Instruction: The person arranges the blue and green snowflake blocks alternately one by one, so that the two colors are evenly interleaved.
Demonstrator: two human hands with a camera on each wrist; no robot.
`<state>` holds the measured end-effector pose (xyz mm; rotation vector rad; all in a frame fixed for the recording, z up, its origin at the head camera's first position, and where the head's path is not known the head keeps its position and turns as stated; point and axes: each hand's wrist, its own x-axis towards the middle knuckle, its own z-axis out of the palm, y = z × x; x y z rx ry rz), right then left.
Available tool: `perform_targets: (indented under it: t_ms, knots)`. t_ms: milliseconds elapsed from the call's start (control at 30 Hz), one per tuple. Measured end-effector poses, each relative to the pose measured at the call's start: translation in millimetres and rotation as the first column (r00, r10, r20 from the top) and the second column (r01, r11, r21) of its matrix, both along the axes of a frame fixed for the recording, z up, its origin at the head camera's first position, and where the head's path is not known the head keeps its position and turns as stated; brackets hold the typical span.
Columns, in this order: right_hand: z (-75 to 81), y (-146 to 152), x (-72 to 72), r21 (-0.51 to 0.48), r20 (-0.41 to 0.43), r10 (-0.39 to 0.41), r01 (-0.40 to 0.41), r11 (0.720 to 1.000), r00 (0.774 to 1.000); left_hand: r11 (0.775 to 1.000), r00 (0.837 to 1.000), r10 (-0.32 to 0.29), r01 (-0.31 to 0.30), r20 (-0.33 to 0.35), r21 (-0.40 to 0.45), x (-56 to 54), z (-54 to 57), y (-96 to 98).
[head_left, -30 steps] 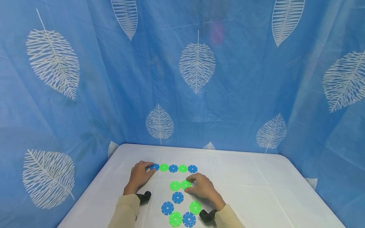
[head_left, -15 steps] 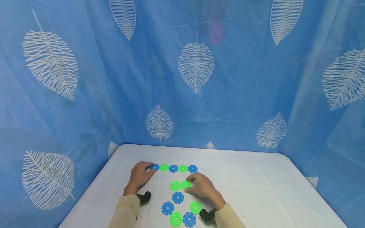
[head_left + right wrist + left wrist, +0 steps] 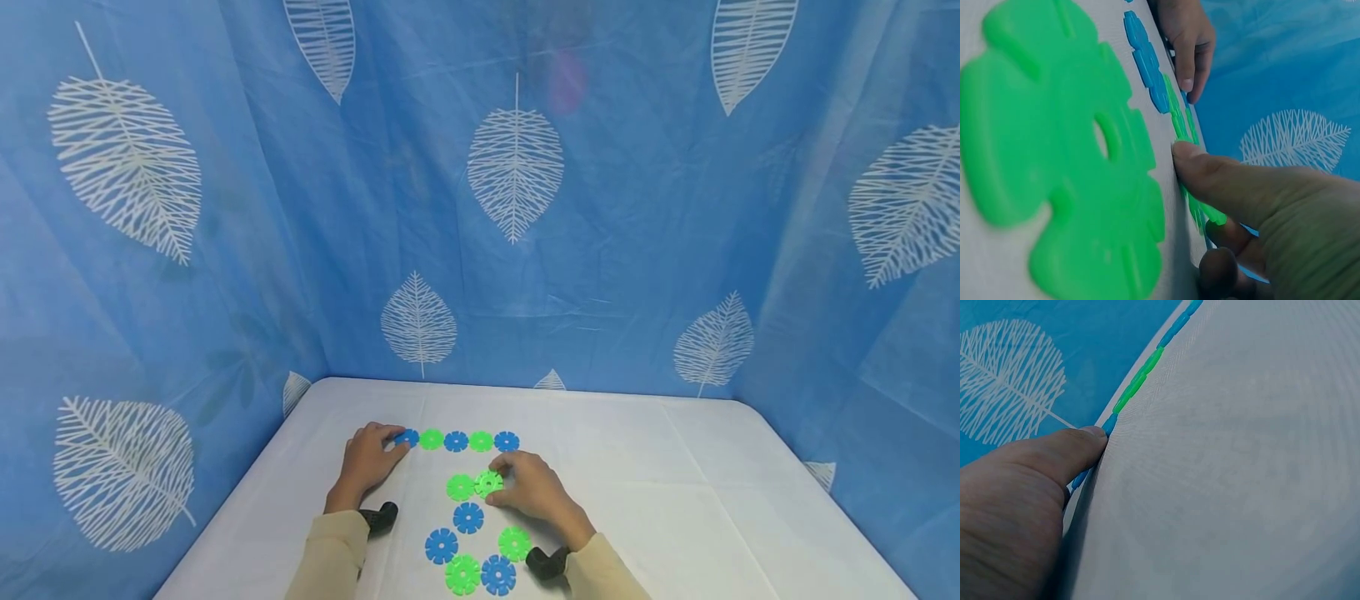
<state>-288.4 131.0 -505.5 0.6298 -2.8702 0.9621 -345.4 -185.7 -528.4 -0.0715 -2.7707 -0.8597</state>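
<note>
Near the back of the table, my left hand (image 3: pixel 367 462) holds a blue notched plastic disc (image 3: pixel 407 437) between thumb and index finger. This disc lies at the left end of a row of alternating blue and green discs. The left wrist view has the thumb (image 3: pixel 1079 450) touching the edge of that disc. Closer to me, my right hand (image 3: pixel 534 492) pinches a green notched disc (image 3: pixel 487 482) by its right side. Beside it, another green disc (image 3: pixel 460 487) lies flat. In the right wrist view the pinched disc (image 3: pixel 1210 212) looks slightly tilted; fingers partly hide it.
Below the right hand's disc, a blue disc (image 3: pixel 468 517), then blue (image 3: pixel 441 546) and green (image 3: pixel 462 575) ones, curve round to a blue disc (image 3: pixel 498 575) and a green one (image 3: pixel 514 544). A white cloth covers the table (image 3: pixel 675 483); blue leaf-patterned curtain (image 3: pixel 600 250) surrounds it.
My right hand has shifted very slightly away from me, and the green disc in it now looks a little tilted. My left hand stays at the blue disc.
</note>
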Motion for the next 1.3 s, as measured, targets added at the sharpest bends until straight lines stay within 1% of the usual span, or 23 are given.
perform_targets:
  t_ms: [167, 300, 400, 567, 767, 900, 1000, 1100, 1233, 1300]
  knots:
    - [2.5, 0.8, 1.1, 0.024, -0.025, 0.011, -0.01, 1.0, 1.0, 1.0, 1.0, 0.002, -0.002, -0.003, 0.002, 1.0, 0.4, 0.1]
    - [4.0, 0.9, 1.2, 0.067, -0.041, 0.01, -0.008, 0.998, 0.999, 1.0, 1.0, 0.001, -0.001, -0.001, 0.005, 2.3, 1.8, 0.4]
    - [4.9, 1.1, 1.2, 0.101, -0.071, 0.024, -0.017, 0.995, 0.997, 1.0, 1.0, 0.0, 0.0, -0.001, 0.008, 3.1, 2.8, 0.4]
    - [5.1, 0.8, 0.7, 0.147, -0.125, 0.028, -0.009, 0.989, 0.992, 1.0, 1.0, 0.006, -0.006, 0.004, 0.002, 3.5, 3.3, 0.3]
    - [2.1, 1.4, -0.5, 0.165, -0.209, 0.033, 0.002, 0.986, 0.977, 1.0, 1.0, 0.006, -0.006, 0.007, 0.012, 3.7, 4.3, 0.7]
    - [0.5, 2.5, -0.2, 0.152, -0.275, 0.037, 0.005, 0.988, 0.961, 1.0, 1.0, 0.008, -0.008, 0.008, 0.009, 3.7, 4.1, 1.0]
    - [-0.1, 3.8, 0.1, 0.122, -0.321, 0.034, 0.006, 0.992, 0.946, 1.0, 1.0, 0.01, -0.01, 0.013, 0.006, 3.5, 3.6, 0.9]
    - [0.7, 5.5, 0.3, 0.074, -0.354, 0.019, 0.008, 0.997, 0.935, 1.0, 1.0, 0.009, -0.009, 0.01, 0.003, 3.4, 3.7, 0.8]
    - [2.4, 8.9, -1.3, -0.005, -0.369, -0.018, 0.018, 1.0, 0.929, 1.0, 1.0, 0.008, -0.008, 0.01, 0.001, 3.4, 4.4, 1.0]
    - [2.9, 10.7, -2.8, -0.039, -0.385, -0.037, 0.024, 0.999, 0.922, 1.0, 1.0, 0.01, -0.01, 0.015, 0.004, 3.4, 4.7, 1.1]
